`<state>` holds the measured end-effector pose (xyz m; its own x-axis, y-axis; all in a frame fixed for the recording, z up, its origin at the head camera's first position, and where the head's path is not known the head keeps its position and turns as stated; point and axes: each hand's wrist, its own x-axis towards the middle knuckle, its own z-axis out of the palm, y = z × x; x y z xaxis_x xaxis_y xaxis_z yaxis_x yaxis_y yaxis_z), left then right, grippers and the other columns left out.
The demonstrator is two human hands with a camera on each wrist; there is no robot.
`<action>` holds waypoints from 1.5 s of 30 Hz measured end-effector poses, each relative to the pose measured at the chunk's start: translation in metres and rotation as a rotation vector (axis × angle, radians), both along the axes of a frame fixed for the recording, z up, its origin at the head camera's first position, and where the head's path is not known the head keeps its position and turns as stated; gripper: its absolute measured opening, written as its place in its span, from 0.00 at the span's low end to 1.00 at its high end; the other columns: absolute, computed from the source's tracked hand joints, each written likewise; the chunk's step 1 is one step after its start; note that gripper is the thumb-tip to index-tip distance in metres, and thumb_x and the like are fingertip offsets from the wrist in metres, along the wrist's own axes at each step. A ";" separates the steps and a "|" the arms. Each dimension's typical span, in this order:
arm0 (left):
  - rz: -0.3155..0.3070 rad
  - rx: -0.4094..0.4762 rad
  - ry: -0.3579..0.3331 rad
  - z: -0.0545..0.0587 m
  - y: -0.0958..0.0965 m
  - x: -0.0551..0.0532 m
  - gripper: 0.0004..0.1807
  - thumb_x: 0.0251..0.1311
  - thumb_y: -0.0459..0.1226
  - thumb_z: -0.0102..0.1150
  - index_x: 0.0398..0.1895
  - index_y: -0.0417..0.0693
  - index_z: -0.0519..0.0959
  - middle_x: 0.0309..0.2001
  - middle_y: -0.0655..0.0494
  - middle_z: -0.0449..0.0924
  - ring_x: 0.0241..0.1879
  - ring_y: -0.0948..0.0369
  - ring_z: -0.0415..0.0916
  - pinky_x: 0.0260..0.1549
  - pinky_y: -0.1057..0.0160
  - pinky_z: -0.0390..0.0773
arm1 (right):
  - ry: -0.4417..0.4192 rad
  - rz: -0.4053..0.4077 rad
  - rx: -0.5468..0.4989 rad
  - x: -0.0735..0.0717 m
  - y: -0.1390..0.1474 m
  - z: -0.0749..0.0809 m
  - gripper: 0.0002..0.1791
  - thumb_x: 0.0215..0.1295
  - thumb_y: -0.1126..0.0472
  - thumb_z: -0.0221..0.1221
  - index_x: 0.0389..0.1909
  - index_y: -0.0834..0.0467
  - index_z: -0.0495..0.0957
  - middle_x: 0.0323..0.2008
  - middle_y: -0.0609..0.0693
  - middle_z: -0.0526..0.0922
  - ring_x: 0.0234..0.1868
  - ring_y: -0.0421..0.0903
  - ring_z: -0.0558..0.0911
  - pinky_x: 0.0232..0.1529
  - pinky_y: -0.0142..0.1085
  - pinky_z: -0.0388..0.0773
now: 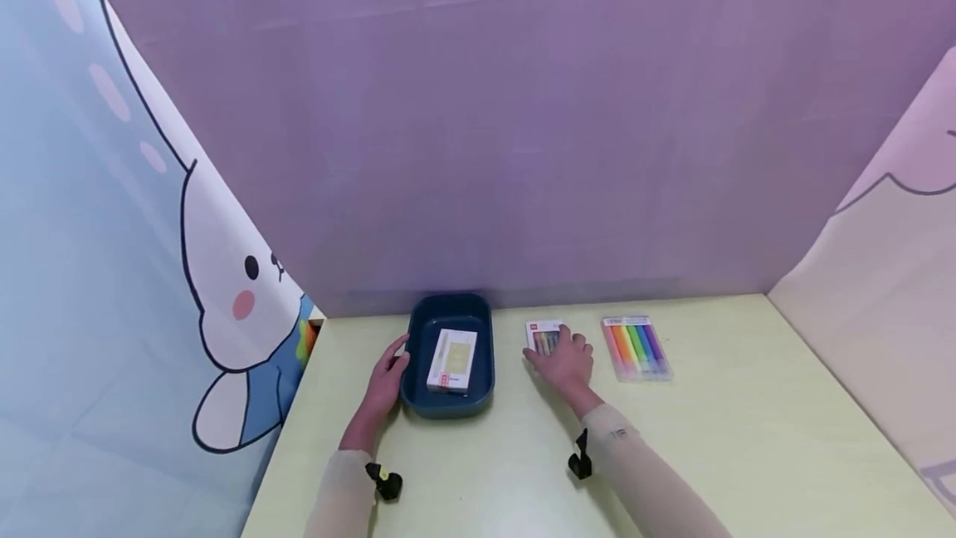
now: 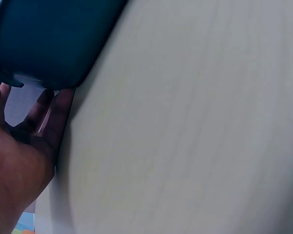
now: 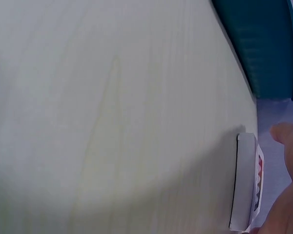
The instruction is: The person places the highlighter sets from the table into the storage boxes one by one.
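A dark blue plastic tray (image 1: pixel 485 388) stands near the back of the table, with a flat white box (image 1: pixel 451 361) lying in it. My left hand (image 1: pixel 384 383) is at the tray's left side; in the left wrist view its fairly straight fingers (image 2: pixel 57 119) touch the tray wall (image 2: pixel 49 44). Over a small white box with a window of coloured sticks (image 1: pixel 543 327) reaches my right hand (image 1: pixel 566 362), thumb and fingers spread. In the right wrist view this box (image 3: pixel 244 183) sits on the table, and a straight digit (image 3: pixel 281 131) stands apart above it.
A clear pack of rainbow-coloured markers (image 1: pixel 637 349) lies right of my right hand. The pale wooden table (image 1: pixel 747 438) ends at a purple cloth backdrop (image 1: pixel 523 148). Printed cloths hang at the left (image 1: pixel 112 272) and right (image 1: pixel 889 289).
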<state>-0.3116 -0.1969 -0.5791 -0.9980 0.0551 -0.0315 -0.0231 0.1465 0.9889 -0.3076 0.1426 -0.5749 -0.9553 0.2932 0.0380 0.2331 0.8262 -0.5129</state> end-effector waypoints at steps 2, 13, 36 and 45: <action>0.002 0.014 -0.005 -0.001 -0.001 0.002 0.25 0.75 0.38 0.45 0.73 0.48 0.63 0.67 0.36 0.63 0.58 0.45 0.64 0.62 0.44 0.60 | -0.013 0.005 -0.012 -0.001 -0.001 -0.001 0.55 0.51 0.29 0.62 0.68 0.64 0.59 0.59 0.71 0.65 0.56 0.68 0.66 0.51 0.57 0.69; 0.065 0.002 0.009 -0.026 0.001 -0.003 0.24 0.74 0.46 0.47 0.71 0.60 0.66 0.63 0.42 0.67 0.57 0.47 0.66 0.60 0.45 0.63 | -0.037 -0.018 0.032 -0.005 -0.002 -0.014 0.56 0.47 0.28 0.63 0.68 0.63 0.60 0.57 0.70 0.66 0.55 0.66 0.65 0.51 0.58 0.66; -0.066 0.007 -0.024 -0.001 -0.006 0.006 0.26 0.74 0.36 0.45 0.74 0.51 0.60 0.60 0.34 0.66 0.56 0.44 0.65 0.58 0.46 0.64 | -0.010 -0.003 0.058 -0.004 -0.008 -0.013 0.50 0.47 0.38 0.69 0.64 0.65 0.66 0.47 0.67 0.71 0.46 0.61 0.68 0.43 0.52 0.70; -0.055 0.014 0.011 -0.017 -0.007 0.000 0.26 0.74 0.39 0.47 0.73 0.54 0.62 0.61 0.37 0.68 0.56 0.48 0.66 0.59 0.49 0.63 | 0.008 0.001 0.036 0.001 -0.007 -0.010 0.49 0.45 0.39 0.69 0.63 0.65 0.68 0.45 0.66 0.70 0.44 0.60 0.68 0.39 0.51 0.70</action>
<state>-0.3115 -0.2039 -0.5964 -0.9937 0.1100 -0.0193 -0.0045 0.1334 0.9911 -0.3061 0.1353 -0.5848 -0.9552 0.2905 0.0565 0.2282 0.8445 -0.4845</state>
